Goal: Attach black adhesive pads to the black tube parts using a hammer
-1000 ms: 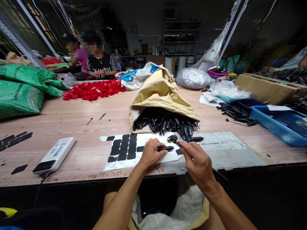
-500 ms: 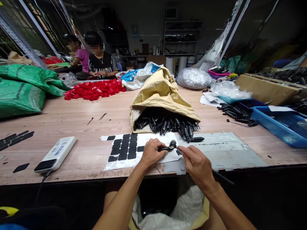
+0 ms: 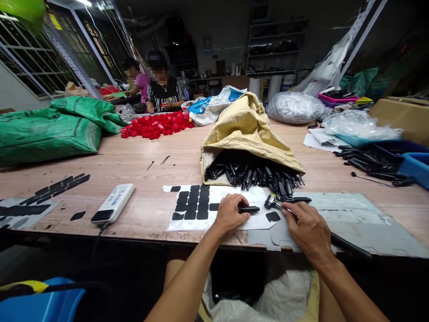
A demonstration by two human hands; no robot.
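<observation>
Left hand (image 3: pixel 233 213) fingers pinching black part (image 3: pixel 252 209) over white sheet (image 3: pixel 216 195), near tabletop (image 3: pixel 150 147) front edge. Right hand (image 3: pixel 309 227) fingers wrapped round hammer (image 3: pixel 270 201), head just beside part. Looks like tapping step; next stroke needs head lined up, part steady.

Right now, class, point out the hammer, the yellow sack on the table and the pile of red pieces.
Hammer (image 3: pixel 270 202): head view, on its head.
Yellow sack (image 3: pixel 243 127): head view, on its upper side.
Red pile (image 3: pixel 157 125): head view, mid-heap.
</observation>
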